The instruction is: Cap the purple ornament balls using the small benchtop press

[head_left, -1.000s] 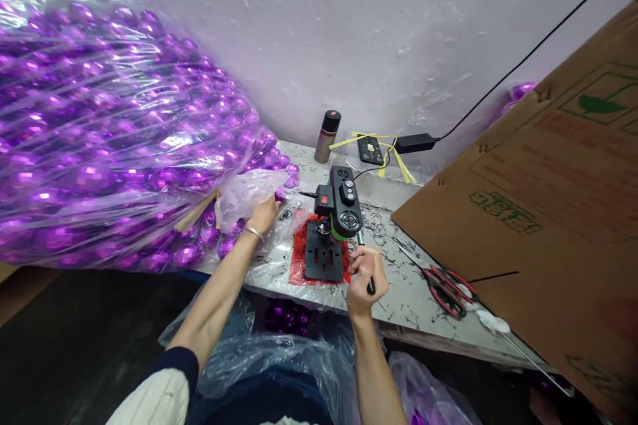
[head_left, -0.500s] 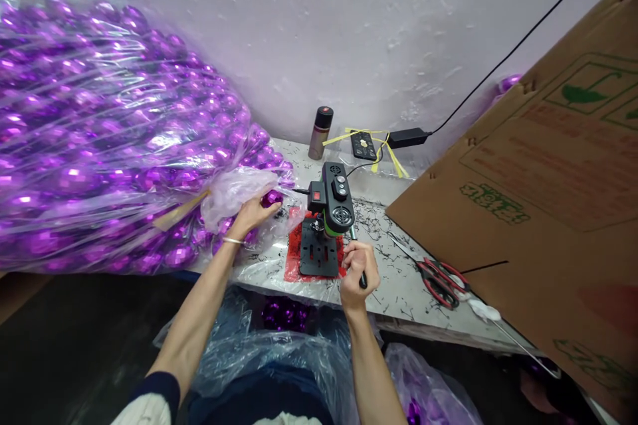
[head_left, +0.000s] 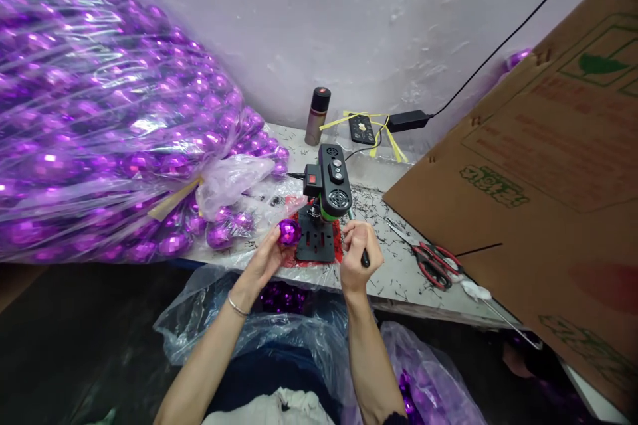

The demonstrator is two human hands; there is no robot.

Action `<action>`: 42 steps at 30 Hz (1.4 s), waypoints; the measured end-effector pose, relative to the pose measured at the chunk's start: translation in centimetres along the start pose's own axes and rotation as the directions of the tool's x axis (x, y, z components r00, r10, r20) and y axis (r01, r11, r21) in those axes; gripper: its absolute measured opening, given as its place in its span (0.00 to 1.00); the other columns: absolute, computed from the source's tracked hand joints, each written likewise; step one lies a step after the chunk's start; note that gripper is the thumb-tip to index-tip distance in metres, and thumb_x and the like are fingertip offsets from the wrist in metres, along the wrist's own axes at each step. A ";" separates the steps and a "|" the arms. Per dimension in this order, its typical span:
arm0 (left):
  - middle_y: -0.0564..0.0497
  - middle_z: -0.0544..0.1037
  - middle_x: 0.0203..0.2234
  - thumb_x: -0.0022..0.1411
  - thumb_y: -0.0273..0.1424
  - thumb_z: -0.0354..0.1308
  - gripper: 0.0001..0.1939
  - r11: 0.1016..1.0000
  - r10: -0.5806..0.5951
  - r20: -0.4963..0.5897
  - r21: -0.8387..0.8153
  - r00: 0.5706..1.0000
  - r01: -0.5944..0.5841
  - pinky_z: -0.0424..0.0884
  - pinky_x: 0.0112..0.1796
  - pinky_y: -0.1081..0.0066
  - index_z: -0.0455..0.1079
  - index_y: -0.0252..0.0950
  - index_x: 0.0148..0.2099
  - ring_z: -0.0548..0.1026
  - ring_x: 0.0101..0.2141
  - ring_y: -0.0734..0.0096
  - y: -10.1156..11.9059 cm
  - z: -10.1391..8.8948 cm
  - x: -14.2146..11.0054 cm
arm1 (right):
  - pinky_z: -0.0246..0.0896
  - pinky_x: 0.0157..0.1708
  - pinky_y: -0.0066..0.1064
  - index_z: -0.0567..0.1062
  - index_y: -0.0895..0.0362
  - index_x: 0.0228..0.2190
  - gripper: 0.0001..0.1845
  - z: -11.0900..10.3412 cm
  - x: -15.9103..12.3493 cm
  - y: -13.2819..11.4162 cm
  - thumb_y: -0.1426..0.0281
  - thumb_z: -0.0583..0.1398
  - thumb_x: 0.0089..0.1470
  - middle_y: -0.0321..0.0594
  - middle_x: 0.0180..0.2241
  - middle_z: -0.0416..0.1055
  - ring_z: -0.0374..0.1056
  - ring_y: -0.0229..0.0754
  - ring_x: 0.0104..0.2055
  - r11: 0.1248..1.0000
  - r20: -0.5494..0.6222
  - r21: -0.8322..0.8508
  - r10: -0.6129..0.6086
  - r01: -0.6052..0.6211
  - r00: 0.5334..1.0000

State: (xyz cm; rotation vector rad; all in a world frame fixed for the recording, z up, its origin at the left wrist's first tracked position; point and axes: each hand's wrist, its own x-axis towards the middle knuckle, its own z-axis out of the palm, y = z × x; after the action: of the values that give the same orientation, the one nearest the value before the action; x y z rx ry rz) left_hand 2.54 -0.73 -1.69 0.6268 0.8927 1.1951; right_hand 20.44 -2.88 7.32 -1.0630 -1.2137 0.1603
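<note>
pale tabletop (head_left: 393,287) — black press (head_left: 335,177) between bag (head_left: 114,133) and scissors (head_left: 423,252) — carton (head_left: 528,192) beyond

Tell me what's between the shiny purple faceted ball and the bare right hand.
The head view shows a flat, black, slotted plate on thin red sheeting.

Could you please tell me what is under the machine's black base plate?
A red sheet shows past the edges of the black base plate; whatever lies directly beneath the plate is covered.

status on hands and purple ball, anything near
Left hand: gripping purple ball, near base plate's left edge. Right hand: closed around black handle. Scissors apart, to its right.
</note>
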 end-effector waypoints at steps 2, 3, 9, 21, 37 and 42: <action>0.42 0.86 0.48 0.63 0.53 0.69 0.27 0.998 -0.059 0.008 -0.005 0.998 0.059 0.85 0.48 0.57 0.77 0.39 0.54 0.86 0.44 0.57 -1.2 0.9 0.5 | 0.60 0.31 0.32 0.65 0.52 0.22 0.24 -0.1 1.2 -1.0 0.64 0.53 0.73 0.33 0.24 0.67 0.68 0.37 0.29 1.000 0.044 -0.004 0.021 -0.021 0.999; 0.42 0.86 0.47 0.63 0.54 0.69 0.28 0.997 -0.075 0.012 -0.005 0.997 0.075 0.85 0.49 0.55 0.77 0.38 0.54 0.86 0.44 0.56 -1.6 1.4 0.7 | 0.61 0.31 0.32 0.64 0.52 0.22 0.24 -0.2 1.8 -1.5 0.64 0.53 0.73 0.33 0.24 0.67 0.67 0.36 0.29 1.000 0.063 -0.013 0.025 -0.024 0.998; 0.45 0.83 0.56 0.59 0.50 0.73 0.33 0.997 0.038 0.003 0.073 0.999 -0.038 0.82 0.53 0.57 0.73 0.44 0.62 0.85 0.50 0.58 -2.4 3.1 1.9 | 0.62 0.32 0.32 0.63 0.52 0.22 0.24 -0.3 2.9 -2.1 0.64 0.52 0.73 0.33 0.23 0.66 0.67 0.36 0.29 1.000 0.097 -0.024 -0.012 0.014 0.995; 0.40 0.81 0.58 0.62 0.49 0.70 0.36 0.769 0.338 0.076 0.553 0.938 -0.322 0.77 0.59 0.54 0.68 0.39 0.66 0.82 0.56 0.52 -4.0 2.7 2.5 | 0.62 0.33 0.32 0.64 0.52 0.23 0.22 -0.4 2.0 -1.5 0.68 0.52 0.73 0.32 0.24 0.65 0.67 0.36 0.30 0.999 0.099 0.011 -0.044 0.043 0.994; 0.38 0.80 0.59 0.70 0.40 0.66 0.29 0.283 0.498 0.361 0.792 0.789 -0.541 0.77 0.58 0.54 0.66 0.38 0.68 0.80 0.59 0.51 -5.8 2.5 3.5 | 0.62 0.33 0.32 0.67 0.53 0.25 0.21 -0.7 2.2 -1.9 0.68 0.52 0.73 0.33 0.26 0.68 0.68 0.36 0.30 0.999 0.121 -0.011 -0.036 0.038 0.992; 0.38 0.80 0.59 0.69 0.41 0.67 0.29 0.218 0.528 0.384 0.801 0.757 -0.558 0.76 0.60 0.50 0.67 0.38 0.67 0.79 0.60 0.49 -6.2 2.1 3.8 | 0.62 0.33 0.33 0.68 0.53 0.25 0.20 -0.9 1.5 -1.3 0.69 0.53 0.72 0.33 0.26 0.69 0.69 0.37 0.31 0.999 0.112 -0.027 -0.044 0.047 0.993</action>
State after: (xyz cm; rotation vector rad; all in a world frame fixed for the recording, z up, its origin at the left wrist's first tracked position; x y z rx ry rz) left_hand 7.90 1.30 -6.61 2.0101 1.3375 1.2380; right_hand 21.20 -3.16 9.35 -1.0625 -1.3428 0.1686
